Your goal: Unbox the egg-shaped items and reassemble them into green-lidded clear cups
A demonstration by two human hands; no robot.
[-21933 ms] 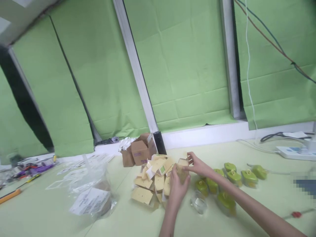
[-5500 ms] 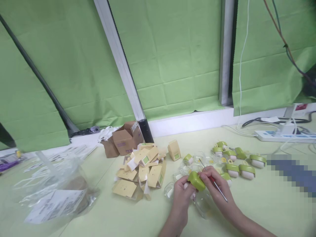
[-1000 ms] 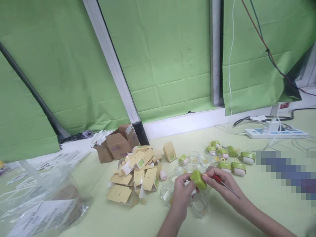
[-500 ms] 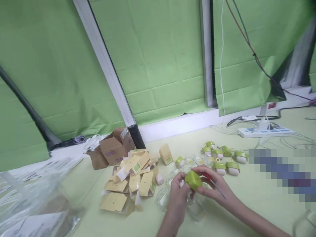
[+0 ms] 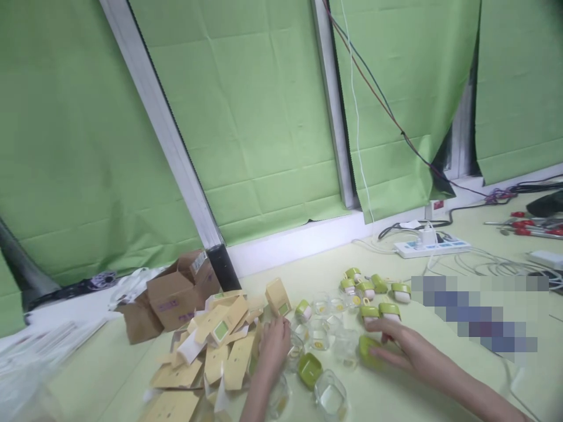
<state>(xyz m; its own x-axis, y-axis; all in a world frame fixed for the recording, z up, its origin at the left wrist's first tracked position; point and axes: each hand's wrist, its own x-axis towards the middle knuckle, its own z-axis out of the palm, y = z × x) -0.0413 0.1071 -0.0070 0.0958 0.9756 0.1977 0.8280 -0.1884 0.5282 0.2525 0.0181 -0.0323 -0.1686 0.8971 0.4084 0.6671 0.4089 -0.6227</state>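
Observation:
My left hand (image 5: 273, 346) reaches down at the edge of the pile of yellow cardboard boxes (image 5: 215, 346), beside a clear plastic case (image 5: 317, 337). Its fingers are curled, and what they hold is hidden. My right hand (image 5: 396, 349) lies low on the table, thumb and fingers around a green cap piece (image 5: 366, 350), with a trace of red showing under it. Between the hands a second green cap piece (image 5: 309, 369) lies loose on the table next to another clear case (image 5: 331, 400).
Several green-and-white rollers (image 5: 369, 290) lie behind my hands. Brown cartons (image 5: 169, 296) stand at the back left, and one yellow box (image 5: 278, 296) stands upright. A power strip (image 5: 433, 247) with cables and red-handled tools (image 5: 530, 225) are at the right, below green curtains.
My hands have come apart and dropped to the table. The green piece held between them is down, with my left hand now by the boxes. The view has swung to the right.

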